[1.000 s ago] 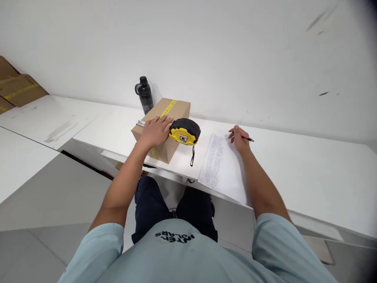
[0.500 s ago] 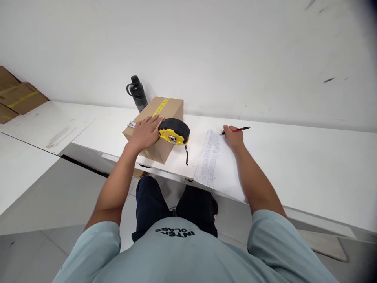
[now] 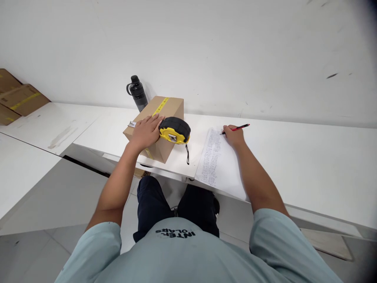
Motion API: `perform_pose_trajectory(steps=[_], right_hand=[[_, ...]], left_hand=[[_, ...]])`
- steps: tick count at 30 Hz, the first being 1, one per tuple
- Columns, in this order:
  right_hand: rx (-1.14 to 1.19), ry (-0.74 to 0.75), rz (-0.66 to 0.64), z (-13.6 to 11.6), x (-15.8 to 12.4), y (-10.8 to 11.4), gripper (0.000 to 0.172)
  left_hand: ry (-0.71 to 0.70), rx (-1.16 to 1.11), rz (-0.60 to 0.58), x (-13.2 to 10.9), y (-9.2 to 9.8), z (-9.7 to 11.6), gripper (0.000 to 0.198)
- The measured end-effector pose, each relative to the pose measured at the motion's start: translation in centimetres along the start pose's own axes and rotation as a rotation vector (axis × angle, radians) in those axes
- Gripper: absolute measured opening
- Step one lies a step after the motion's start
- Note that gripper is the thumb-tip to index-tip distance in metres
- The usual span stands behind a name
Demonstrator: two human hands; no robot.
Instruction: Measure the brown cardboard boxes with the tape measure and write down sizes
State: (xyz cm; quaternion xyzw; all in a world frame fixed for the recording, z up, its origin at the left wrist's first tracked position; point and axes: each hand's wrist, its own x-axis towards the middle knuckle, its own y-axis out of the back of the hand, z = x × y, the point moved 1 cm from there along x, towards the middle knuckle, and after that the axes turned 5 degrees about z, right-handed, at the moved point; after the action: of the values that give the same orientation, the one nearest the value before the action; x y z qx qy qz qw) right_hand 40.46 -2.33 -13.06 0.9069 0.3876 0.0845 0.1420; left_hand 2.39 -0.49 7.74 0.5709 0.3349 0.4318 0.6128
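Note:
My left hand (image 3: 146,133) lies flat on top of a taped cardboard box (image 3: 159,151), fingers stretched out. Against its fingertips and thumb side, at the box's right edge, is a black and yellow tape measure (image 3: 174,130) with a wrist strap dangling. A short white strip with dark marks, seemingly the tape's end, pokes out left of the hand; what lies under the palm is hidden. In my right hand (image 3: 234,135) is a red and black pen (image 3: 240,127), its tip at the upper part of a sheet of paper (image 3: 228,167) covered on its left side with handwriting.
A dark water bottle (image 3: 137,93) stands behind the box by the wall. Several cardboard boxes (image 3: 25,100) are stacked at the far left. The white table (image 3: 309,165) runs along the wall, its front edge just before my legs.
The camera view has shifted slightly. Both hands, the box and the tape measure keep nearly the same places, and the pen stays at the paper's upper part.

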Motion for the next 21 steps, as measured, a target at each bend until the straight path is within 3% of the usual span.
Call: perform_pose_trajectory(steps=[21], right_hand=[[0.005,0.02,0.052,0.42,0.26,0.26,0.027]], left_hand=[[0.002,0.004,0.01,0.02,-0.03,0.11,0.064]])
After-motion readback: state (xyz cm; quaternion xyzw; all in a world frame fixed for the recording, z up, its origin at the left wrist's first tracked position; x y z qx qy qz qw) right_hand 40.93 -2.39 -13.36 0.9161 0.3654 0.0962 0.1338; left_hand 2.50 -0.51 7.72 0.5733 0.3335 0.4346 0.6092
